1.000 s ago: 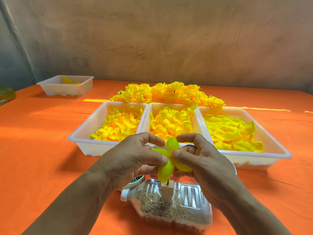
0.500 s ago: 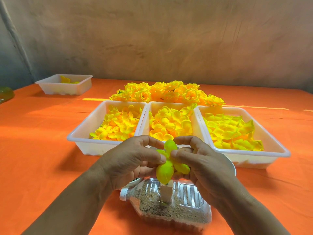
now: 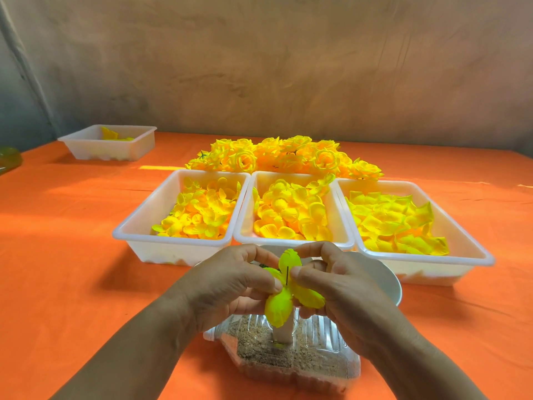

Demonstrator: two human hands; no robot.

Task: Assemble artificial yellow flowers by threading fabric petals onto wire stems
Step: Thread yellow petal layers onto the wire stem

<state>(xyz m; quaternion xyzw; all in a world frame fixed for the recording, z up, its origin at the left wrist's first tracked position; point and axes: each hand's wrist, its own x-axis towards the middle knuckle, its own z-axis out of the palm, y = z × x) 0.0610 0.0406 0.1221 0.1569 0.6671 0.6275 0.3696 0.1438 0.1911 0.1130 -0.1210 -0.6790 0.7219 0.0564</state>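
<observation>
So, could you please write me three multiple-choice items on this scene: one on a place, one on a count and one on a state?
1. Where does the pile of finished flowers lie?
A. in the far-left tray
B. behind the row of trays
C. on the sand-filled bottle

2. How many white trays stand side by side in that row?
A. two
B. three
C. five

3. How is the petal piece held?
A. the left hand and right hand both pinch it, with the wire through its centre
B. one hand alone holds it
C. it lies loose on the cloth

Answers:
1 B, the flowers sit just past the trays' far rims.
2 B, three trays of petals stand rim to rim.
3 A, fingertips of both hands close on the petals around the dark wire.
</observation>
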